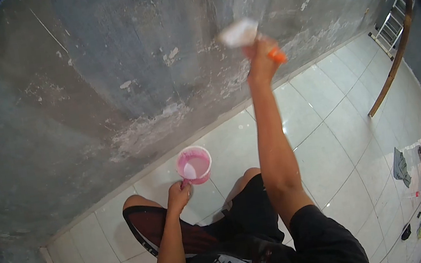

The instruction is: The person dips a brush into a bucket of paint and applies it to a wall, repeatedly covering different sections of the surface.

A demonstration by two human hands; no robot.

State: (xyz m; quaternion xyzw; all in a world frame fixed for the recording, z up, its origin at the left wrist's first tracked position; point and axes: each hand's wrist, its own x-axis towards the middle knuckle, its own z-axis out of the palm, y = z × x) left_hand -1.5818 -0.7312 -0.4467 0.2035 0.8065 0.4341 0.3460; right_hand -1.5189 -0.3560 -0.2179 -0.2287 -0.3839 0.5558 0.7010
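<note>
My right hand is closed round the orange handle of a paintbrush, arm stretched out to the grey wall. The white brush head is blurred and overlaps the lower part of the wall. Lower down, in front of my knees, my left hand grips the short handle of a pink dipper. Pale liquid lies inside the dipper, which shows its open top to me. Light scuffs and flaking patches mark the wall, mostly near its foot.
Pale floor tiles run along the wall's base. A metal ladder lies at the far right, with a curved wooden pole near it. Cloth and several small items are scattered at the lower right.
</note>
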